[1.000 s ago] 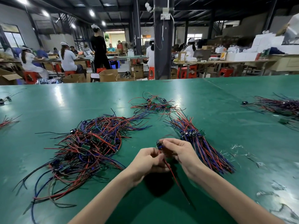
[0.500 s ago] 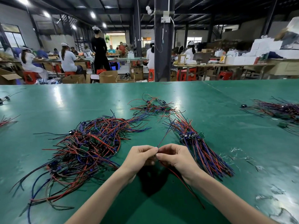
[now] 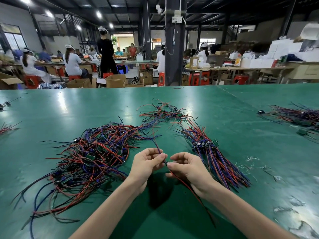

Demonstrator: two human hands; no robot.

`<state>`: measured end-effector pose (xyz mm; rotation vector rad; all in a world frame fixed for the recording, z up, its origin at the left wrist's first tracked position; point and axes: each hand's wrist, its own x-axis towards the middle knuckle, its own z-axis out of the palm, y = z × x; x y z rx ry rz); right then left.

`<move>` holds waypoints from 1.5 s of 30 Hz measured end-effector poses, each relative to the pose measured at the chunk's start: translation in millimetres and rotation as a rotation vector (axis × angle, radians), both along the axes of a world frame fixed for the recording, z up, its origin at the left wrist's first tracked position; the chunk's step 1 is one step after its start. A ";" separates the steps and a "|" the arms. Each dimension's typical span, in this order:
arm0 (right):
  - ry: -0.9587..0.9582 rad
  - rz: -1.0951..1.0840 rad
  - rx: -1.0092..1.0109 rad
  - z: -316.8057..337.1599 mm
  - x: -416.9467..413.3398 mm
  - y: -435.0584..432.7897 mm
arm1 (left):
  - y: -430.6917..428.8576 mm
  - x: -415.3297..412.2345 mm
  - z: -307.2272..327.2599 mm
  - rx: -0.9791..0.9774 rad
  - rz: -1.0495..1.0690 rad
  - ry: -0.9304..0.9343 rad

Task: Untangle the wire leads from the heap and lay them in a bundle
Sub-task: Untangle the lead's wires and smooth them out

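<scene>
— Close in, between the two wrists, what's held?
— One lead [image 3: 157,143]. The left hand [image 3: 146,163] pinches it at the fingertips and the right hand [image 3: 186,168] curls round it, each grip closed on the wire. It slants from the near right towards the heap [image 3: 89,152] at the far left.
— And the bundle [image 3: 212,156]?
— Just right of the right hand, lying near-to-far on the tabletop [image 3: 241,118]. That hand's nearer.

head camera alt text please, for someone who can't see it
The left hand and right hand pinch one wire lead between them over a green table. A tangled heap of red, blue and black leads lies to the left, a neat bundle to the right.
</scene>
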<state>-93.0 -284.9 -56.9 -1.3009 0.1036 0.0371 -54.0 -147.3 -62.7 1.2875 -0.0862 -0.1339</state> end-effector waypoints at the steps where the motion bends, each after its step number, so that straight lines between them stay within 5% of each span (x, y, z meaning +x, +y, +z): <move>1: 0.013 0.005 0.006 0.0 0.1 -0.5 | 0.0 -0.3 -0.4 0.006 -0.006 -0.004; 32: 0.065 0.106 -0.134 6.6 -3.4 -2.6 | -8.4 -1.8 -7.2 -0.027 -0.148 -0.014; 45: -0.020 -0.009 -0.349 -4.9 -2.9 7.2 | 11.6 21.1 -4.3 0.235 0.205 -0.194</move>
